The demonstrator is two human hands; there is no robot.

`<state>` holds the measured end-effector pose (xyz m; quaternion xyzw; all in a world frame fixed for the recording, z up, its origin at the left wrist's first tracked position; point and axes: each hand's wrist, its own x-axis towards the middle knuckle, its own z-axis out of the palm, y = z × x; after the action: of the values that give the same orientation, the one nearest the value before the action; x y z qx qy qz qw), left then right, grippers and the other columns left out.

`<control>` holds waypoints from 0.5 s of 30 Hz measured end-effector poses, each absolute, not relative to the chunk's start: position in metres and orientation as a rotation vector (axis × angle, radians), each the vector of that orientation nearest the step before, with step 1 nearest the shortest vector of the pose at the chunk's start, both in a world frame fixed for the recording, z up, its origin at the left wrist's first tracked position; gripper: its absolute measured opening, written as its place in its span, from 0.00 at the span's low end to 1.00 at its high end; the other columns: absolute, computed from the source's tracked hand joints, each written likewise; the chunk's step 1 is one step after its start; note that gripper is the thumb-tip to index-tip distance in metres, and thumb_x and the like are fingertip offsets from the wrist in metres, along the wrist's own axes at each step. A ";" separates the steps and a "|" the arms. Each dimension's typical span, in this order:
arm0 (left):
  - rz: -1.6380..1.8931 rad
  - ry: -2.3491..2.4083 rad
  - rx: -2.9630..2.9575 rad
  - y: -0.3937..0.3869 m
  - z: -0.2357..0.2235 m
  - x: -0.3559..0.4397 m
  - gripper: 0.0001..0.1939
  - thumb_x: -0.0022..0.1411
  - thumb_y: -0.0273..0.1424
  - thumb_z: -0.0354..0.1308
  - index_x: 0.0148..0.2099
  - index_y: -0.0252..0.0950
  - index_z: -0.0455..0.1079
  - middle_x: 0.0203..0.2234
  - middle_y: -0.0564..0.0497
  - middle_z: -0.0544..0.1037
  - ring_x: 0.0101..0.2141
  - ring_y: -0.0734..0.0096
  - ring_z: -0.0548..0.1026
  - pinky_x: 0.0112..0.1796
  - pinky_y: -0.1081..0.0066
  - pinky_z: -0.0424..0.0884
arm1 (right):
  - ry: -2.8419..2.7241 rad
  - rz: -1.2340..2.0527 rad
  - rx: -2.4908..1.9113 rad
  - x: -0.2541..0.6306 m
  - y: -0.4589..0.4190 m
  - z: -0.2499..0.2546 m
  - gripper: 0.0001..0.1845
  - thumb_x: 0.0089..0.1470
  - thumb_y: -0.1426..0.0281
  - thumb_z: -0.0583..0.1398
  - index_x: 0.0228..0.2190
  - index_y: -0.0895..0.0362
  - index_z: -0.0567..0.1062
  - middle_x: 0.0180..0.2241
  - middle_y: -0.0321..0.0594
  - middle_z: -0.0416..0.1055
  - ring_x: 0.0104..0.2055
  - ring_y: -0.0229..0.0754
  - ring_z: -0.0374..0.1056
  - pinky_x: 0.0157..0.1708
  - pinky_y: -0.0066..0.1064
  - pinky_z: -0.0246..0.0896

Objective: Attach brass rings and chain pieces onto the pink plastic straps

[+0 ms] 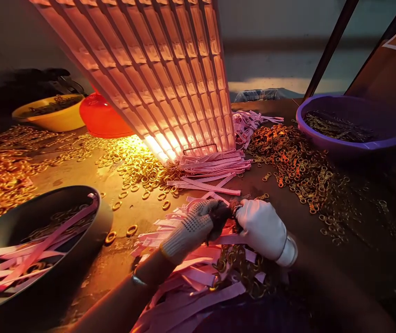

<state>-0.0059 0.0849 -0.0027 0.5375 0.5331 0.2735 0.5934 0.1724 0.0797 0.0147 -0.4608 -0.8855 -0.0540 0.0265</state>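
My left hand (pixel 198 226), in a knitted glove with dark dots and blackened fingertips, is closed in a pinch. My right hand (pixel 263 226), in a white glove, is closed too, and its fingertips meet those of the left. Whatever they grip is hidden by the dark fingers. A pink strap (pixel 230 239) runs just below them, between the two gloves. Under my hands lies a heap of pink straps (pixel 191 273), with brass-coloured snap hooks (pixel 234 259) attached or lying on top; I cannot tell which.
Loose gold rings (pixel 142 166) and a stack of pink straps (pixel 215 164) lie ahead, below a slanted ribbed panel (pixel 163 69). Metal hooks (pixel 301 171) are heaped at right near a purple basin (pixel 353 143). A dark tub (pixel 106 217) stands left; red (pixel 104 118) and yellow (pixel 50 121) bowls sit behind.
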 end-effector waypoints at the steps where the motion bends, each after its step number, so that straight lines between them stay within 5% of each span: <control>1: 0.660 1.233 1.238 0.082 -0.001 -0.006 0.17 0.63 0.41 0.56 0.26 0.37 0.62 0.12 0.57 0.64 0.13 0.79 0.59 0.16 0.77 0.53 | -2.733 -0.186 -1.420 0.172 0.078 0.015 0.12 0.58 0.80 0.54 0.27 0.58 0.74 0.28 0.48 0.75 0.30 0.46 0.71 0.25 0.35 0.47; 7: 0.700 1.246 1.149 0.070 -0.001 -0.003 0.17 0.66 0.43 0.56 0.29 0.37 0.64 0.16 0.57 0.65 0.17 0.78 0.60 0.18 0.78 0.55 | -2.697 -0.130 -1.452 0.172 0.073 0.005 0.05 0.57 0.77 0.59 0.31 0.58 0.74 0.31 0.46 0.75 0.30 0.46 0.69 0.26 0.34 0.47; 12: 0.745 1.229 1.535 0.075 -0.013 -0.007 0.03 0.55 0.32 0.62 0.30 0.38 0.73 0.28 0.49 0.78 0.30 0.66 0.73 0.32 0.72 0.70 | -2.704 0.013 -1.489 0.171 0.081 0.004 0.02 0.57 0.73 0.61 0.31 0.58 0.74 0.33 0.49 0.76 0.33 0.48 0.71 0.29 0.35 0.52; 15: 0.696 1.259 1.596 0.080 -0.014 -0.011 0.05 0.57 0.30 0.58 0.29 0.38 0.74 0.22 0.50 0.76 0.25 0.69 0.70 0.28 0.72 0.67 | -2.693 0.138 -1.499 0.174 0.085 0.012 0.08 0.53 0.79 0.59 0.36 0.58 0.75 0.36 0.47 0.77 0.38 0.49 0.73 0.33 0.34 0.57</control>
<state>-0.0113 0.0800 -0.0144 0.6531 0.5154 0.2848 0.4763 0.1736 0.0849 0.0119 -0.4858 -0.8725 0.0448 0.0280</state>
